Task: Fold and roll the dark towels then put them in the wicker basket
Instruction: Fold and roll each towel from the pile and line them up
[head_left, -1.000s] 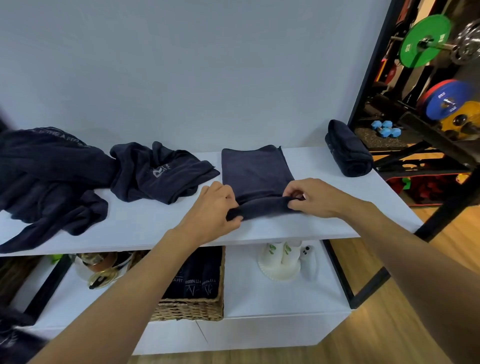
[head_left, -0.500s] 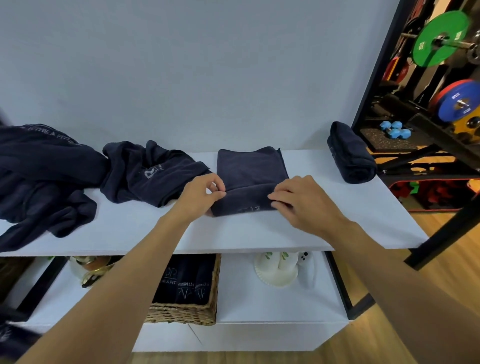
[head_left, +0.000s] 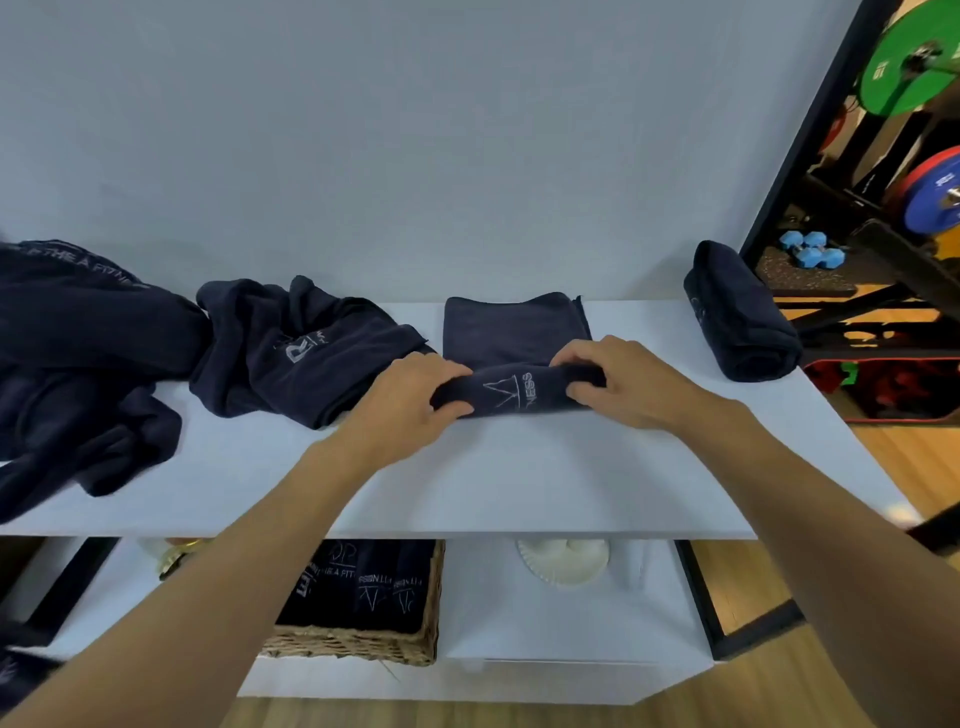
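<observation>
Evidently, the rolling step is in hand: the towel (head_left: 511, 396) is gripped at each end of its roll by the left hand (head_left: 410, 400) and the right hand (head_left: 618, 384), on the shelf (head_left: 519, 478). The flat remainder would need winding up evenly, then the roll carried down to the basket (head_left: 363, 644).

- Hands: two, the left hand (head_left: 410, 402) and the right hand (head_left: 621, 387).
- Towels on the surface (head_left: 519, 483): four counted, namely one half-rolled towel (head_left: 511, 397), one finished roll (head_left: 737, 322) and two crumpled towels (head_left: 291, 353) at the left, though that heap may hide more.
- Wicker basket (head_left: 358, 644): one, with rolled towels (head_left: 374, 582) inside, number unclear.
- Weight plates: one green plate (head_left: 893, 78), one blue plate (head_left: 930, 202).
</observation>
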